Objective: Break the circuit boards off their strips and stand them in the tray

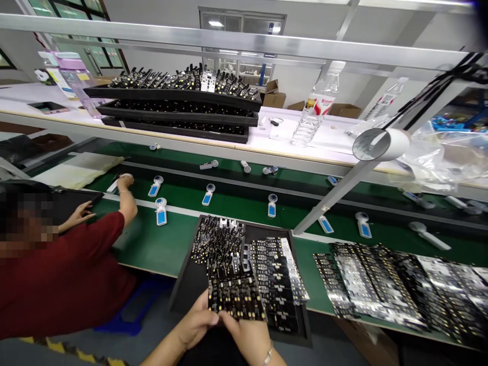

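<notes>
The left hand (196,321) and right hand (248,336) have their grip clamped on a panel (236,297) over the tray (190,282). Fingers beneath it are hidden, and the boards (375,279) at right run out of view.

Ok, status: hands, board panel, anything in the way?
Left hand, right hand: both gripping the board panel. Panel held over the black tray. Loose boards and other panels crowd the tray; nothing seen blocking the grip.

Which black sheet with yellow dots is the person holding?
The black sheet at bottom middle: the left grip and right grip hold its near edge. The other sheets lie in the tray or on the green table.
</notes>
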`<action>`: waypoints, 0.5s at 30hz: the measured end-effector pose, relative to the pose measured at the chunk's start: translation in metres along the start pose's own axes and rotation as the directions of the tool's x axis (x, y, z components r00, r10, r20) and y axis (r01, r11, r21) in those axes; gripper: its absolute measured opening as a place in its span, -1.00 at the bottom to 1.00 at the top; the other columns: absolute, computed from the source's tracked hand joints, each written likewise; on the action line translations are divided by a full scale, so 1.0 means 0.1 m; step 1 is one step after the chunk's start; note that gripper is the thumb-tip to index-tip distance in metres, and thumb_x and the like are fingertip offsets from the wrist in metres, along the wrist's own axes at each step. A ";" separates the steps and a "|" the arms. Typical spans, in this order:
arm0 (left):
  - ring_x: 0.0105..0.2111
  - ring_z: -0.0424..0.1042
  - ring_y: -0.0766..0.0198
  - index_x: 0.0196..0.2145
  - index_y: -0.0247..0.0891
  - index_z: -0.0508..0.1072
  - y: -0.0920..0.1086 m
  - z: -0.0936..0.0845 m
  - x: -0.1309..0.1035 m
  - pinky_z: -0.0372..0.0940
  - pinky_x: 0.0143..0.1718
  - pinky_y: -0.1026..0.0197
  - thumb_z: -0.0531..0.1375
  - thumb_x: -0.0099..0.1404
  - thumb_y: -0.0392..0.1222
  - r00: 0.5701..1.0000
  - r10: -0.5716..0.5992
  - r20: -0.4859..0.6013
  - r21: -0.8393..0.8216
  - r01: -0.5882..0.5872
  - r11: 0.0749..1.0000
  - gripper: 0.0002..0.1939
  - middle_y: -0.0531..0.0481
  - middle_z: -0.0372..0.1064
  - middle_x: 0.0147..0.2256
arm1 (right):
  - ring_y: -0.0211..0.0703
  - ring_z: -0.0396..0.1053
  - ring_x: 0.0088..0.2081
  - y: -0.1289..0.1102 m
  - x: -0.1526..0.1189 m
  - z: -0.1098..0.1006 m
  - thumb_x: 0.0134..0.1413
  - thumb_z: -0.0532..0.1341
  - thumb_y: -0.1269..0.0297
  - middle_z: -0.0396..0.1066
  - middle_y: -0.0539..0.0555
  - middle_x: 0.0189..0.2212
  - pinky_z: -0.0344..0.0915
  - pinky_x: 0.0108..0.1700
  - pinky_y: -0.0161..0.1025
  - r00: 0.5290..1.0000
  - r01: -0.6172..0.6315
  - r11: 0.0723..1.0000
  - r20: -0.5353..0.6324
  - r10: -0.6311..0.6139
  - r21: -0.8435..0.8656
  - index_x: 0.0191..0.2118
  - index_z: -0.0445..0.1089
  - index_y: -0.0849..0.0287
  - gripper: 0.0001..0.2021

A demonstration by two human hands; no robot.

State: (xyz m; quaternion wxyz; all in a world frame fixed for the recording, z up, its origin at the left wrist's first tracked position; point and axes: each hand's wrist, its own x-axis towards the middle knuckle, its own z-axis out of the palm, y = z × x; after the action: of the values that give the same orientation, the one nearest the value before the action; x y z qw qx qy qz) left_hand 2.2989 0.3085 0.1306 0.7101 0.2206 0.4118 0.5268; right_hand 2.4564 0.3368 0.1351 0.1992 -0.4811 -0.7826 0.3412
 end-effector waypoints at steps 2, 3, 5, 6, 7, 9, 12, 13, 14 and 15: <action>-0.10 0.45 -0.03 -0.07 -0.22 0.40 -0.01 -0.04 -0.05 0.32 -0.06 -0.04 0.34 -0.01 -0.18 0.997 -0.057 -0.044 -0.087 0.053 0.995 -0.51 -0.14 0.49 -0.15 | -0.07 0.47 -0.28 -0.02 -0.01 -0.03 0.14 0.13 0.15 0.54 0.04 -0.37 0.38 -0.13 -0.23 0.998 0.053 0.999 -0.019 -0.053 -0.014 -0.28 0.53 0.00 -0.77; -0.13 0.46 -0.01 -0.08 -0.22 0.39 -0.02 -0.05 -0.07 0.34 -0.09 -0.02 0.35 0.01 -0.18 0.994 -0.080 -0.077 -0.093 0.073 0.993 -0.53 -0.14 0.50 -0.16 | -0.06 0.47 -0.26 -0.02 -0.03 -0.03 0.16 0.10 0.16 0.54 0.04 -0.36 0.37 -0.13 -0.22 0.994 0.095 0.994 -0.052 -0.098 -0.045 -0.27 0.53 0.02 -0.76; -0.17 0.48 0.04 -0.08 -0.19 0.37 -0.02 -0.05 -0.07 0.35 -0.15 0.03 0.38 -0.02 -0.22 0.987 -0.109 -0.117 -0.071 0.101 0.992 -0.48 -0.13 0.49 -0.17 | -0.01 0.47 -0.25 0.00 -0.06 -0.01 0.20 0.05 0.24 0.54 0.07 -0.37 0.37 -0.13 -0.15 0.957 0.212 0.962 -0.162 -0.240 -0.169 -0.24 0.53 0.05 -0.72; -0.19 0.48 0.06 -0.07 -0.19 0.36 -0.02 -0.04 -0.06 0.36 -0.18 0.06 0.40 -0.05 -0.24 0.986 -0.112 -0.128 -0.056 0.105 0.993 -0.44 -0.13 0.49 -0.18 | 0.00 0.48 -0.27 0.01 -0.07 0.00 0.21 0.02 0.28 0.54 0.08 -0.39 0.37 -0.15 -0.13 0.925 0.263 0.935 -0.212 -0.315 -0.239 -0.24 0.52 0.07 -0.71; -0.22 0.48 0.08 -0.08 -0.19 0.36 -0.01 -0.02 -0.04 0.36 -0.21 0.09 0.42 -0.08 -0.26 0.983 -0.104 -0.149 -0.033 0.100 0.994 -0.43 -0.11 0.50 -0.20 | -0.01 0.48 -0.32 0.01 -0.08 0.01 0.21 0.01 0.31 0.53 0.09 -0.42 0.38 -0.20 -0.14 0.899 0.291 0.912 -0.244 -0.364 -0.289 -0.26 0.52 0.09 -0.70; -0.32 0.48 0.12 -0.20 -0.25 0.41 0.01 0.03 0.02 0.35 -0.28 0.14 0.43 -0.12 -0.26 0.969 -0.054 -0.242 0.068 0.073 0.995 -0.51 -0.07 0.51 -0.31 | -0.09 0.44 -0.44 -0.02 -0.07 0.01 0.21 0.01 0.33 0.48 0.10 -0.50 0.37 -0.33 -0.22 0.911 0.261 0.916 -0.237 -0.337 -0.304 -0.35 0.48 0.14 -0.71; -0.38 0.45 0.14 -0.38 -0.30 0.45 0.06 0.09 0.10 0.33 -0.32 0.17 0.42 -0.13 -0.27 0.932 0.069 -0.355 0.246 0.022 0.969 -0.68 -0.03 0.50 -0.42 | -0.16 0.41 -0.49 -0.09 -0.01 -0.04 0.21 0.01 0.32 0.44 0.11 -0.52 0.33 -0.40 -0.31 0.968 0.144 0.971 -0.177 -0.178 -0.189 -0.39 0.44 0.18 -0.72; -0.34 0.45 0.13 -0.35 -0.30 0.46 0.07 0.10 0.11 0.33 -0.27 0.16 0.40 -0.12 -0.29 0.931 0.097 -0.351 0.260 -0.002 0.966 -0.68 -0.03 0.51 -0.39 | -0.15 0.43 -0.46 -0.11 0.02 -0.06 0.22 0.01 0.30 0.46 0.12 -0.49 0.35 -0.37 -0.30 0.971 0.135 0.980 -0.178 -0.160 -0.143 -0.36 0.45 0.17 -0.72; -0.28 0.45 0.12 -0.29 -0.29 0.47 0.08 0.10 0.10 0.31 -0.20 0.15 0.39 -0.11 -0.32 0.943 0.104 -0.315 0.233 -0.030 0.972 -0.64 -0.03 0.52 -0.33 | -0.12 0.45 -0.40 -0.12 0.04 -0.07 0.22 0.03 0.26 0.49 0.13 -0.45 0.37 -0.32 -0.27 0.968 0.145 0.984 -0.192 -0.163 -0.106 -0.33 0.47 0.16 -0.73; -0.23 0.45 0.11 -0.20 -0.26 0.46 0.09 0.09 0.09 0.29 -0.13 0.14 0.38 -0.11 -0.34 0.964 0.090 -0.252 0.169 -0.048 0.984 -0.56 -0.04 0.52 -0.27 | -0.09 0.47 -0.37 -0.12 0.06 -0.09 0.22 0.06 0.22 0.51 0.12 -0.43 0.39 -0.27 -0.24 0.963 0.163 0.984 -0.206 -0.175 -0.074 -0.31 0.48 0.14 -0.74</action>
State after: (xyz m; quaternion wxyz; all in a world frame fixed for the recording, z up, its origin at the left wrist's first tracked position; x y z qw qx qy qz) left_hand 2.3020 0.3211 0.1390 0.6112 0.2211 0.5344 0.5403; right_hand 2.4519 0.3417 0.1498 0.2959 -0.4517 -0.8044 0.2475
